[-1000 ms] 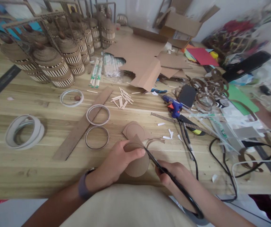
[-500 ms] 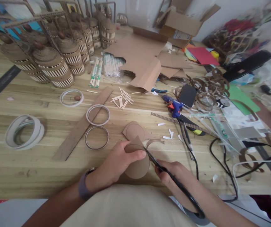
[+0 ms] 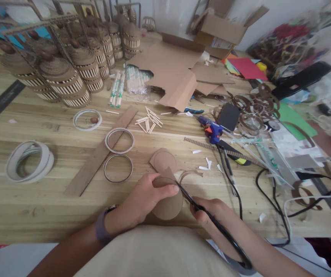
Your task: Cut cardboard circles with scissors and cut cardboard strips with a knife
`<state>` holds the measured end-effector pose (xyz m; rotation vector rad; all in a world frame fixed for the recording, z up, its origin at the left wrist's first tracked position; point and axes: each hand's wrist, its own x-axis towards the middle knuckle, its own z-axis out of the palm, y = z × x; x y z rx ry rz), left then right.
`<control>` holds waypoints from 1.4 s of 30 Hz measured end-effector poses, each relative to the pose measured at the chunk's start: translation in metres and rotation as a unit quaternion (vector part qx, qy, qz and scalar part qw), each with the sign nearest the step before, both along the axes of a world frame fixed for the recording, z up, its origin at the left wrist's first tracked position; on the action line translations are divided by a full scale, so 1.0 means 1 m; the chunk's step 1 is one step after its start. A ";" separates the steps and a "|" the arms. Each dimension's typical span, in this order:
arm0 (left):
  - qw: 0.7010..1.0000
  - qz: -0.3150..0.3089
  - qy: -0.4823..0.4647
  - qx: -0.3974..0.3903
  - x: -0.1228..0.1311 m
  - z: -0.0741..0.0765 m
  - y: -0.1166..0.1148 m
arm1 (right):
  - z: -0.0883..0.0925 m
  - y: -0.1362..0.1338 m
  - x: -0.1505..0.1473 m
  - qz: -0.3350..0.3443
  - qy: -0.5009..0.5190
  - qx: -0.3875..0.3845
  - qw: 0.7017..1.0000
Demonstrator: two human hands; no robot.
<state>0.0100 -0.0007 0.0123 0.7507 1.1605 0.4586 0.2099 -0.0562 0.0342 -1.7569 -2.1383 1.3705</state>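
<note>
Left hand point(image 3: 142, 198) fingers pinch the cardboard disc point(image 3: 168, 204) at its top edge, right hand point(image 3: 211, 213) fingers wrapped round black scissors point(image 3: 211, 219) biting into the disc's rim, just below a cardboard offcut point(image 3: 163, 159) on the desk point(image 3: 52, 200).

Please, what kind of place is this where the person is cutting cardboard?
Probably a handicraft workshop. The wooden table holds a blue glue gun, rolls of tape, cardboard sheets and rows of finished round stick-and-cardboard containers.
</note>
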 end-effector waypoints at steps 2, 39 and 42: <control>1.000 -0.007 -0.012 0.003 0.000 -0.001 0.000 | -0.001 -0.001 0.001 0.000 0.010 0.007 1.000; 0.999 -0.040 0.022 0.014 -0.005 -0.005 -0.003 | -0.010 -0.004 0.012 0.001 0.028 0.015 1.000; 0.999 -0.039 0.025 0.014 -0.005 -0.005 -0.003 | -0.010 -0.005 0.012 0.000 0.023 0.019 1.000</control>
